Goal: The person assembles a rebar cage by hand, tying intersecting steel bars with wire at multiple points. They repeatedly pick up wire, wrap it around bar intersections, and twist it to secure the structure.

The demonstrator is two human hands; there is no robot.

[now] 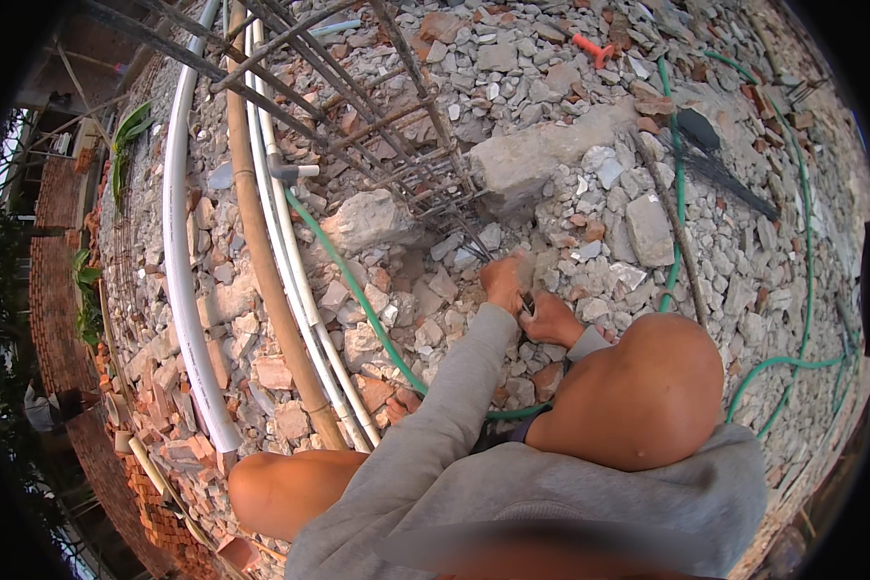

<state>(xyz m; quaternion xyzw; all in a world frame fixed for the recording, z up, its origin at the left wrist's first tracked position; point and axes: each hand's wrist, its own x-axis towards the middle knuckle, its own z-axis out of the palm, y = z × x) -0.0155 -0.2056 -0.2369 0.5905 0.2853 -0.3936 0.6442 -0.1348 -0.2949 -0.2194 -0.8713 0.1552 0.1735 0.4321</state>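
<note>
I crouch over rubble, both hands close together at the foot of a rebar cage (440,145). My left hand (506,277) is closed at the ends of thin dark rods (476,246) by the cage's base; its fingers are partly blurred, and what lies in them is hidden. Just below and to the right, my right hand (552,321) is closed around a short dark-handled tool (528,304). Only a bit of that handle shows between the hands, so its kind cannot be told.
Broken concrete and brick cover the ground. A large concrete block (541,159) lies beyond my hands. Left of me run a white pipe (177,193), a bamboo pole (248,213) and thinner pipes. Green hose (353,285) crosses the rubble; an orange-red object (593,48) lies far off.
</note>
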